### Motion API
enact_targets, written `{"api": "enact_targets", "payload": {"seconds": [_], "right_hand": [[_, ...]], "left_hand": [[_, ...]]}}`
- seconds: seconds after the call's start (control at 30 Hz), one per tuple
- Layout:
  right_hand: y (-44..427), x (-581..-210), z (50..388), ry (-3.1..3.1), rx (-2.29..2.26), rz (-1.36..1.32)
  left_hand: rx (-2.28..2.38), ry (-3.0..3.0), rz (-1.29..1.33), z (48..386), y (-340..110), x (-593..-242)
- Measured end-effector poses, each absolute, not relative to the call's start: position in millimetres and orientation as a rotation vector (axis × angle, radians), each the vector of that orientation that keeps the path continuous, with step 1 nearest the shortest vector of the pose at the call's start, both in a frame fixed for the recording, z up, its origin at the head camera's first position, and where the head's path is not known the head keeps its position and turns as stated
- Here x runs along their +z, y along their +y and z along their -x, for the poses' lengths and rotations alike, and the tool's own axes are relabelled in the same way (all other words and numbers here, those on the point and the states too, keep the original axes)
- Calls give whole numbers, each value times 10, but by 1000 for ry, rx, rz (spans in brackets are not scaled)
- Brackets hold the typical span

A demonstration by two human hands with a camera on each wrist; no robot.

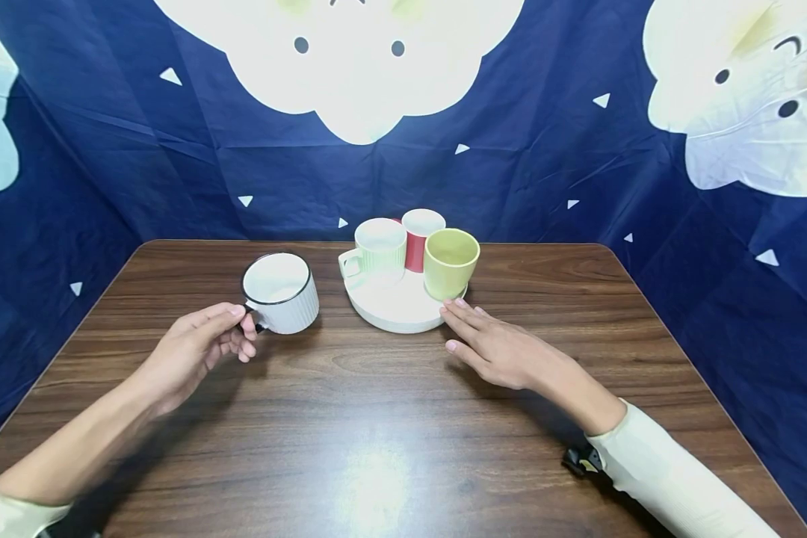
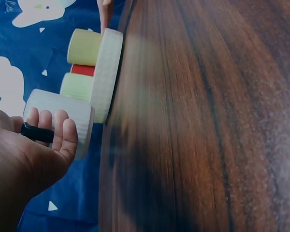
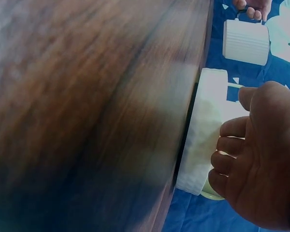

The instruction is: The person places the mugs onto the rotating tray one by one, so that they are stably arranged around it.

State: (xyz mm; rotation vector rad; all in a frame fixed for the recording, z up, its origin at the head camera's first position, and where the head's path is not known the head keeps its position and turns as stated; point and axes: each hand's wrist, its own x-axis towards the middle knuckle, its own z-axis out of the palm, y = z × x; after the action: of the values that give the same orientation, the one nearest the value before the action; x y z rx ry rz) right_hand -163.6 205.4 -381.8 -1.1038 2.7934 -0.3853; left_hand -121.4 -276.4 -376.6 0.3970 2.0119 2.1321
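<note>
My left hand point(image 1: 198, 347) grips a white ribbed mug point(image 1: 294, 305) with a black rim by its black handle point(image 2: 37, 133). The mug is upright, a little above the tabletop, left of a round white tray point(image 1: 393, 317). On that tray stand a pale green ribbed mug point(image 1: 383, 258), a red cup with a white inside point(image 1: 415, 250) and a yellow-green cup point(image 1: 449, 273). The fingers of my right hand point(image 1: 504, 347) are extended at the tray's right front rim, just before the yellow-green cup; whether they touch it I cannot tell.
The brown wooden table point(image 1: 296, 441) reaches back to a dark blue cloth point(image 1: 531, 179) with white cloud faces and small triangles. More of this cloth hangs on both sides. A black strap piece point(image 1: 581, 461) shows at my right sleeve.
</note>
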Motion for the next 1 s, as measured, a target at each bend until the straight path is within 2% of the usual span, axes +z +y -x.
{"api": "enact_targets", "payload": {"seconds": [1.0], "right_hand": [[2030, -3793, 1652, 2858, -237, 1181]], "left_hand": [[2026, 2043, -476, 1183, -2516, -3675]]}}
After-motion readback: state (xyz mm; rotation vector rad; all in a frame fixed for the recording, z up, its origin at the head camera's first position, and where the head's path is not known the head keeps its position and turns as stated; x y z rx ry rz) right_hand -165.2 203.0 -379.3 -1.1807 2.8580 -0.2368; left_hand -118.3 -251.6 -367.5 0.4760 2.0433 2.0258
